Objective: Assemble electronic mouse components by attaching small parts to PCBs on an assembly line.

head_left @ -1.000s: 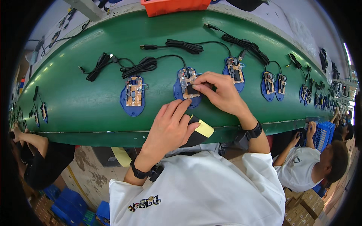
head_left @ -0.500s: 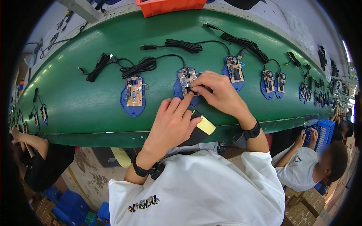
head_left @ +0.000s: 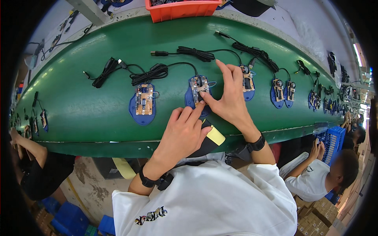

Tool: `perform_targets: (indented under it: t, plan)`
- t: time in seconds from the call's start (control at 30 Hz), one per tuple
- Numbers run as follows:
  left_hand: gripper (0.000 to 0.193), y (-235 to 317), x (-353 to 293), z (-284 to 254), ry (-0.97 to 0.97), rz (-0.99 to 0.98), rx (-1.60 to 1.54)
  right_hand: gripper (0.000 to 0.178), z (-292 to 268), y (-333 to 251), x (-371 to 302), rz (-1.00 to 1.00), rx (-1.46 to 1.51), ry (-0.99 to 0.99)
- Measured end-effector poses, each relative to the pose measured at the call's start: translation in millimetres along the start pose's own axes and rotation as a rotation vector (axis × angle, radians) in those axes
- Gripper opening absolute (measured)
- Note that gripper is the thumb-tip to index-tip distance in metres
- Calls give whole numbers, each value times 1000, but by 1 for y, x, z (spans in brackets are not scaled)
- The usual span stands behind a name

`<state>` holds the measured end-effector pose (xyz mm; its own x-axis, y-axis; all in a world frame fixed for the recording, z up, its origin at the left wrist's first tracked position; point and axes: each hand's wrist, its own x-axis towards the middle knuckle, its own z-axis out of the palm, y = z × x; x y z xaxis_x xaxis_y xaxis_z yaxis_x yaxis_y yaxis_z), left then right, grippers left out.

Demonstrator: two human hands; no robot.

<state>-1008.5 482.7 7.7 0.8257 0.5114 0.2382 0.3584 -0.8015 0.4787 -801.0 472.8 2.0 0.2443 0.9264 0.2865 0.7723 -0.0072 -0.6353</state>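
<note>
A blue computer mouse base (head_left: 189,98) with a tan circuit board lies on the green belt before me. My right hand (head_left: 230,96) presses its thumb on a small black piece (head_left: 202,94) on that board, other fingers spread upward. My left hand (head_left: 183,131) stretches its index fingertip to the board's lower end. Under its curled fingers and thumb, it grips a black sheet with yellow backing (head_left: 216,136); the grip is partly hidden. Other mouse bases with boards and bundled black cables lie left (head_left: 142,116) and right (head_left: 248,94) of it.
Further mouse assemblies (head_left: 282,92) line the belt (head_left: 86,102) to the right, a few to the far left. An orange bin (head_left: 183,11) stands beyond the belt's far edge. Other people sit on both sides; a blue crate (head_left: 334,143) stands by the person at right.
My right index finger and thumb have parted from their pinch; the fingers lifted while the thumb presses on the black piece. My left index finger stays at the board. The view has shifted slightly.
</note>
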Motion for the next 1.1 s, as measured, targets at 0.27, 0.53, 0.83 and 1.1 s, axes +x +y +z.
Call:
perform_targets:
  t: [0.27, 0.53, 0.83, 1.1]
  plan:
    - [37, -3, -7, 1, 37, 7, -51, 91, -4, -7, -1, 56, -96, -238]
    - [38, 1, -2, -1, 28, -15, -61, 71, -1, 7, -2, 92, 110, -105]
    - [36, -2, -5, -6, 28, -13, -91, 87, -27, -26, -19, 79, -64, -259]
    - [20, -34, -41, -63, 187, -52, -184, 39, -36, -18, 80, -285, 32, -155]
